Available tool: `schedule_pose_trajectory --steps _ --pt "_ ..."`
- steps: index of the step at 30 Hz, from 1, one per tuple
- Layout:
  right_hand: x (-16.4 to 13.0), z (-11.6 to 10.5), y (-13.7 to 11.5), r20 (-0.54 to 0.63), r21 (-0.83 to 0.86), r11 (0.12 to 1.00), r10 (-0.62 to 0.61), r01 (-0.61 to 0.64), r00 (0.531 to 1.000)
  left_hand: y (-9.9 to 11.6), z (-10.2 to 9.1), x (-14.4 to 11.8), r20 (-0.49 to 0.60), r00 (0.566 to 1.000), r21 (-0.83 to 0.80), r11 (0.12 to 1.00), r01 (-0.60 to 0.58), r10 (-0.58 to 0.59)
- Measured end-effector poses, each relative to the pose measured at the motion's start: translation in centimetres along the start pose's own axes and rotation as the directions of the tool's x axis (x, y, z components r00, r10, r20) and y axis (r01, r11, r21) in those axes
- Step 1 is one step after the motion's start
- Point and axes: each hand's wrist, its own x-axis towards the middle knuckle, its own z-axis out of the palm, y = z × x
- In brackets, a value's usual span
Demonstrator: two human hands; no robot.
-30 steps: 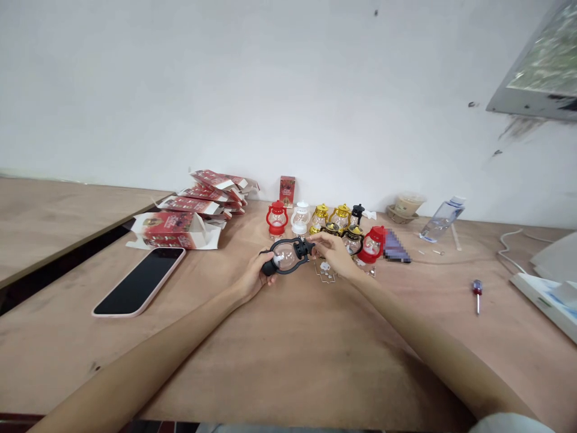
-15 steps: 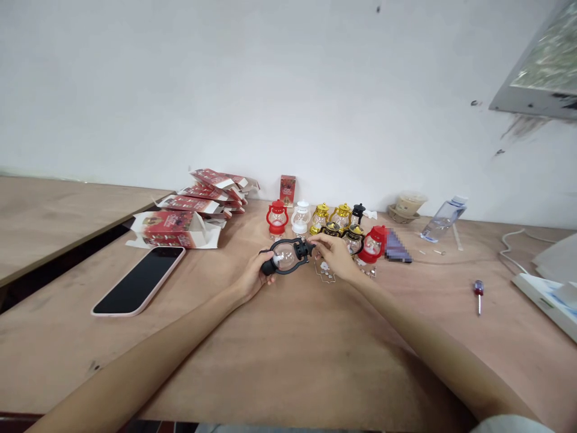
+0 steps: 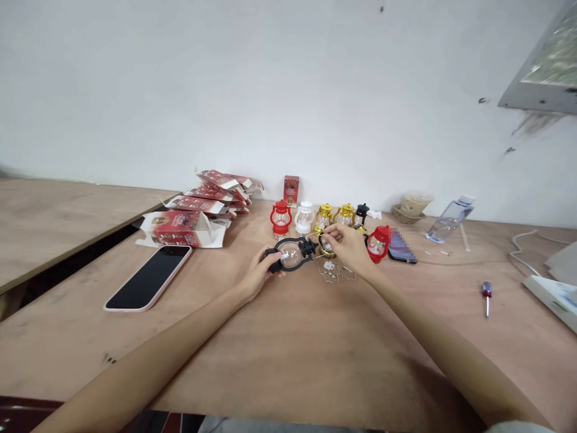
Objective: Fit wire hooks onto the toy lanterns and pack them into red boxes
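Plywood table spans the lower view, butted against a white wall, with a second tabletop to the left across a dark gap. Pink-cased phone lies face up, screen dark, left of the work area. Red printed cartons sit behind the phone, the nearest lying open, with more flattened ones stacked behind it toward the wall. Clear water bottle lies tilted at the right rear, near a lidded cup. Row of small toy lanterns stands at centre rear: red lantern, white lantern, two gold lanterns and one small black-topped lantern. Left hand is closed on the base end of the black lantern, which is held on its side just above the table in front of that row. Right hand is pinched at the fingertips, close to the black lantern's top end; what it grips is too small to identify. Another red lantern lies just right of the right hand. Red-handled screwdriver lies well apart to the right. Small wire pieces lie on the table beneath the right hand.
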Motion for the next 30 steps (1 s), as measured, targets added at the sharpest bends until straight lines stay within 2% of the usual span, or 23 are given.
schedule_pose_trajectory --steps 1,3,4,6,7,8,9,11,13,15,17,19,22,24,26,28,29,30 --pt "-0.3 -0.3 -0.9 -0.041 0.016 0.999 -0.028 0.029 0.999 0.0 0.1 0.0 -0.024 1.000 -0.007 1.000 -0.018 0.018" --pt "-1.6 -0.7 -3.4 -0.052 0.072 0.984 -0.162 0.165 0.985 0.0 0.1 0.1 -0.064 0.997 -0.028 0.999 -0.041 0.039" --pt "-2.5 -0.8 -4.8 -0.003 0.095 0.960 -0.265 0.264 0.964 0.0 0.1 0.1 -0.078 0.996 -0.044 0.998 -0.047 0.043" --pt "-4.1 -0.9 -7.1 0.169 0.157 0.876 -0.479 0.456 0.861 0.1 0.0 0.2 -0.089 0.995 -0.080 0.996 -0.046 0.038" --pt "-4.8 -0.9 -8.0 0.187 0.177 0.842 -0.536 0.509 0.823 0.1 -0.1 0.3 -0.089 0.996 -0.099 0.994 -0.042 0.033" --pt "-5.2 -0.8 -8.5 0.170 0.188 0.820 -0.569 0.540 0.805 0.2 -0.2 0.4 -0.087 0.996 -0.118 0.992 -0.036 0.026" --pt "-5.5 -0.7 -8.6 0.122 0.186 0.819 -0.568 0.543 0.814 0.2 -0.3 0.5 -0.084 0.996 -0.135 0.990 -0.029 0.018" --pt "-5.3 -0.1 -8.0 -0.018 0.175 0.865 -0.474 0.470 0.880 0.3 -0.3 0.6 -0.077 0.997 -0.163 0.987 -0.014 0.001" --pt "-4.4 0.7 -6.4 -0.097 0.225 0.928 -0.281 0.296 0.955 0.3 -0.3 0.5 -0.058 0.998 -0.184 0.983 0.008 -0.019" --pt "-3.5 1.7 -4.6 -0.031 0.358 0.932 -0.054 0.061 0.998 0.2 -0.1 0.1 -0.023 0.999 -0.190 0.981 0.027 -0.032" --pt "-2.8 2.7 -3.0 0.128 0.497 0.855 0.099 -0.150 0.987 0.2 0.3 -0.4 0.008 1.000 -0.144 0.990 0.016 -0.015" --pt "-2.5 3.4 -2.1 0.212 0.550 0.798 0.151 -0.246 0.965 0.1 0.8 -0.9 0.032 0.998 -0.006 0.999 -0.049 0.050" --pt "-2.7 3.5 -1.9 0.167 0.473 0.854 0.154 -0.216 0.974 0.2 1.2 -1.0 0.118 0.983 0.231 0.959 -0.165 0.141" --pt "-2.9 3.0 -2.3 0.128 0.361 0.917 0.131 -0.170 0.983 0.7 1.0 -0.6 0.132 0.973 0.387 0.894 -0.224 0.187" --pt "-3.0 2.3 -2.8 0.110 0.229 0.966 0.099 -0.122 0.989 1.7 0.0 0.3 0.052 0.959 0.554 0.790 -0.261 0.280" --pt "-2.9 1.8 -3.1 0.119 0.086 0.993 0.064 -0.075 0.991 3.1 -1.7 1.1 -0.046 0.918 0.656 0.705 -0.270 0.394" --pt "-2.9 1.6 -3.2 0.130 0.024 0.998 0.051 -0.054 0.990 3.8 -2.8 1.5 -0.080 0.883 0.714 0.645 -0.273 0.463" --pt "-2.9 1.5 -3.2 0.145 -0.027 0.999 0.039 -0.035 0.989 4.6 -3.9 1.8 -0.044 0.826 0.873 0.424 -0.242 0.562"
